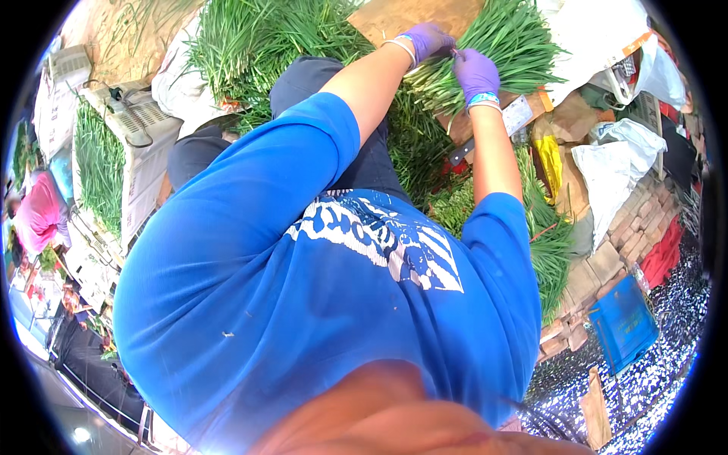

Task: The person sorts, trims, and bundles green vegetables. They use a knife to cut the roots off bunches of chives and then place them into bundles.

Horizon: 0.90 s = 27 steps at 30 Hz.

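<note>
Bricks (643,221) at right, board (417,18) under greens (509,44), left hand (429,41) and right hand (477,71) curled, hold unclear

One gloved left hand (427,41), one gloved right hand (477,70). Long green stalks (512,45), too many to count. One black-handled knife (459,154), one yellow plastic bag (549,163), one flat blue plastic piece (625,324), one person in pink (39,214).

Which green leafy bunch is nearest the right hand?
The fanned green leafy bunch partly behind the purple-gloved right hand; other green piles lie farther away.
</note>
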Available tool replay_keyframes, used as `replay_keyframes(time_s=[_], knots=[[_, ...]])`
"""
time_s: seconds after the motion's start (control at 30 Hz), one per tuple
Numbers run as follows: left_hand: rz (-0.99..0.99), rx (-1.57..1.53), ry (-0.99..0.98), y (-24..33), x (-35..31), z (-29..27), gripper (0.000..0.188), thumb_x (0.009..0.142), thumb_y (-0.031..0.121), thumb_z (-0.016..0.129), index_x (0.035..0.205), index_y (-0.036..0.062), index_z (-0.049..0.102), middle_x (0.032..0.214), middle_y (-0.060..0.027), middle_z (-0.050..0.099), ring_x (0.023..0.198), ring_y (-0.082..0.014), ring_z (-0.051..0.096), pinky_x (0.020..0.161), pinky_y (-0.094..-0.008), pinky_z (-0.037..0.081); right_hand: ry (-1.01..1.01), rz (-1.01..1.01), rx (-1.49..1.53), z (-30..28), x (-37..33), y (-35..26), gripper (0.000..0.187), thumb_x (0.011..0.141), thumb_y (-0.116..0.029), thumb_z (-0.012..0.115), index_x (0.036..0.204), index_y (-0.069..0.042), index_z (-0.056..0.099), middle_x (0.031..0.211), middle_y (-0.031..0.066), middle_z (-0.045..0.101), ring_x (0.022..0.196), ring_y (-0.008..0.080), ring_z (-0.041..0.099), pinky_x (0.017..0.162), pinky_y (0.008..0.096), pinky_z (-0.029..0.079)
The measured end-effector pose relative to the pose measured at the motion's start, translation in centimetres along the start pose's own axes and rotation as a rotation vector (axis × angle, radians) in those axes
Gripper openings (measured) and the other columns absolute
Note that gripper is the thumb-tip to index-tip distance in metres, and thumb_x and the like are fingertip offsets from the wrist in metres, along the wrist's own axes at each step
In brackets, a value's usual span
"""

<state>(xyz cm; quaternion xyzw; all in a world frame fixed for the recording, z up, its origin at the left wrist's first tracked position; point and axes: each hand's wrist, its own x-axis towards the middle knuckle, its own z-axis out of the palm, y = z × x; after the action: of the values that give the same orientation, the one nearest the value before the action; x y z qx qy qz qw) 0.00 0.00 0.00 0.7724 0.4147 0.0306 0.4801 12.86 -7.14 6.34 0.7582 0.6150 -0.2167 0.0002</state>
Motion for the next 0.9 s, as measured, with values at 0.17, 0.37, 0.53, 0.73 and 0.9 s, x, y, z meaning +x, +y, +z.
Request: replay_keyframes(time_s=[0.17, 0.37, 0.53, 0.73, 0.9], knots=[[0.085, -0.166, 0.048, -2.0, 1.0, 2.0, 0.03, 0.083, 0.038, 0.05, 0.097, 0.0149, 0.06, 0.089, -0.0101, 0.063, 0.082, -0.0296, 0.06, 0.073, -0.0364, 0.047, -0.047, 0.08, 0.047, -1.3, -0.5, -0.8, 0.026, 0.08, -0.03, 0.049, 0.089, -0.01, 0.063, 0.083, 0.0177, 0.061, 0.08, 0.036, 0.057, 0.072, 0.0441, 0.044], [0.122, 0.331, 0.01, 1.7, -1.2, -0.6, 0.035, 0.082, 0.044, 0.048, 0.095, 0.0154, 0.062, 0.085, -0.0114, 0.064, 0.076, -0.0311, 0.061, 0.066, -0.0381, 0.048, -0.044, 0.113, 0.064, -0.2, 0.1, 0.1, 0.026, 0.079, -0.031, 0.05, 0.086, -0.01, 0.063, 0.083, 0.0163, 0.061, 0.081, 0.0347, 0.058, 0.072, 0.0428, 0.044], [0.045, 0.008, -0.106, 0.3, -0.8, -0.4, 0.027, 0.085, 0.037, 0.046, 0.092, 0.0174, 0.063, 0.084, -0.0128, 0.063, 0.072, -0.0321, 0.06, 0.066, -0.0375, 0.046, -0.023, 0.062, 0.031, 0.1, 0.5, -0.1, 0.025, 0.078, -0.032, 0.052, 0.086, -0.011, 0.064, 0.081, 0.0142, 0.062, 0.079, 0.0329, 0.059, 0.07, 0.0414, 0.045], [0.188, 0.36, -0.084, 0.6, -0.4, -0.7, 0.025, 0.085, 0.032, 0.044, 0.088, 0.0145, 0.062, 0.083, -0.0139, 0.062, 0.075, -0.0341, 0.058, 0.066, -0.0387, 0.045, 0.051, -0.053, 0.039, -0.1, -0.3, -0.4, 0.024, 0.078, -0.028, 0.048, 0.082, -0.01, 0.064, 0.08, 0.0165, 0.061, 0.076, 0.0361, 0.057, 0.07, 0.044, 0.045], [0.156, 0.352, -0.103, 2.7, -2.2, -2.5, 0.022, 0.079, 0.025, 0.047, 0.087, 0.0119, 0.063, 0.081, -0.0158, 0.062, 0.07, -0.0332, 0.058, 0.063, -0.0382, 0.044, 0.085, 0.01, 0.193, 0.4, -0.5, 0.2, 0.024, 0.078, -0.028, 0.048, 0.078, -0.009, 0.063, 0.077, 0.016, 0.061, 0.073, 0.0361, 0.057, 0.067, 0.0445, 0.045]])
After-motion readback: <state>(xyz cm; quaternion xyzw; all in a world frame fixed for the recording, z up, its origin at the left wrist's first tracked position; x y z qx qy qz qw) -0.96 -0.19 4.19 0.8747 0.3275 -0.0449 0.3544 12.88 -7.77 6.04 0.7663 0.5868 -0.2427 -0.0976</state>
